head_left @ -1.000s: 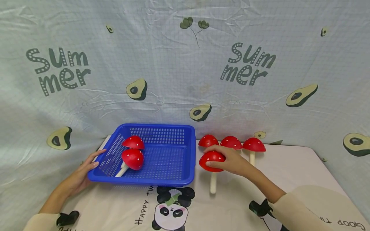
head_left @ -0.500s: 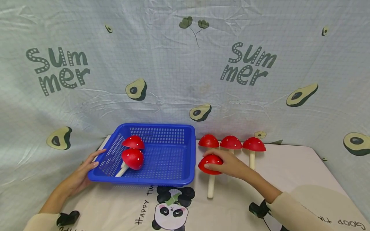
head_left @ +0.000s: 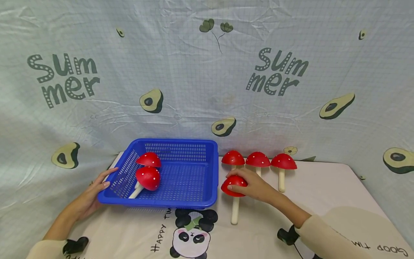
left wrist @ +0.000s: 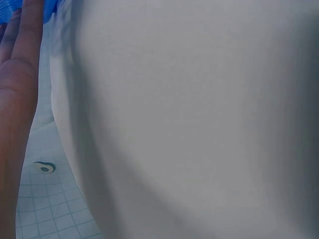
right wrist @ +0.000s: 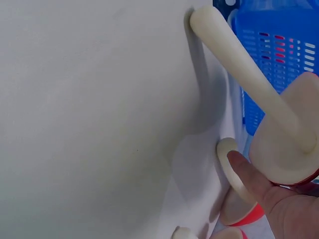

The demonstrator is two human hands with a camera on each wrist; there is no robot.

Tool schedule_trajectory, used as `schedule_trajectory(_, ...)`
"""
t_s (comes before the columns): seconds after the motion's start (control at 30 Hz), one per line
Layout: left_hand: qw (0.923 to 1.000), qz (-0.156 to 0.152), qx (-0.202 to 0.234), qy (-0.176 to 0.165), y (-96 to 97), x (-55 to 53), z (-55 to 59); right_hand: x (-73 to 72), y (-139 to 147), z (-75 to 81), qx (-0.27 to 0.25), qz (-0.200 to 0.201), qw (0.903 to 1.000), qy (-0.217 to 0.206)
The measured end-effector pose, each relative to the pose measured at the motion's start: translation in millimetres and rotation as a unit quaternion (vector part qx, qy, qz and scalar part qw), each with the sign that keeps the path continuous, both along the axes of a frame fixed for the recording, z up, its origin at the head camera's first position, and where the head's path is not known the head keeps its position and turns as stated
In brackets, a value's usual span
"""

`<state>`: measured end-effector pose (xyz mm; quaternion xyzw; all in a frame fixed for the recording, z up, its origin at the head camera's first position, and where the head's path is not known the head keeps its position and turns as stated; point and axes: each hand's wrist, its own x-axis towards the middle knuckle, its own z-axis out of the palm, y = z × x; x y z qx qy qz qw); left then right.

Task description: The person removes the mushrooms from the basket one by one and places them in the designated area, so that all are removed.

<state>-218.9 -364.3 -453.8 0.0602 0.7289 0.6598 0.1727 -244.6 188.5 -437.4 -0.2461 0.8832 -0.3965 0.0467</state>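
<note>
In the head view, a toy mushroom with a white-dotted red cap and pale stem lies on the table right of the basket. My right hand grips its cap from the right, thumb in front and fingers behind. The right wrist view shows the pale underside of this cap and the stem pointing away. My left hand touches the left side of a blue plastic basket, its fingers extended; the left wrist view shows the fingers straight. Two more mushrooms lie inside the basket on its left.
Behind my right hand, three mushrooms lie in a row by the back edge: a left one, a middle one and a right one. A printed cloth wall rises behind the table.
My right hand has drawn the gripped mushroom a little toward me and slightly left, uncovering more of the back row. The left hand and the basket stay in place.
</note>
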Motion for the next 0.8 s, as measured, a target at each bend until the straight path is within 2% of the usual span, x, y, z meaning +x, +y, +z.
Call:
schedule_trajectory(0.53, 0.9995, -0.019, 0.022, 0.008, -1.2, 0.8, -1.8, -3.6, -4.8, -11.2, 0.006, -0.011, 0.9998, 0.014)
schedule_trajectory(0.8, 0.9996, -0.017, 0.019, 0.009, -0.6, 0.3, -1.6, -5.7, -5.8, -15.1, -0.001, -0.013, 0.9998, 0.012)
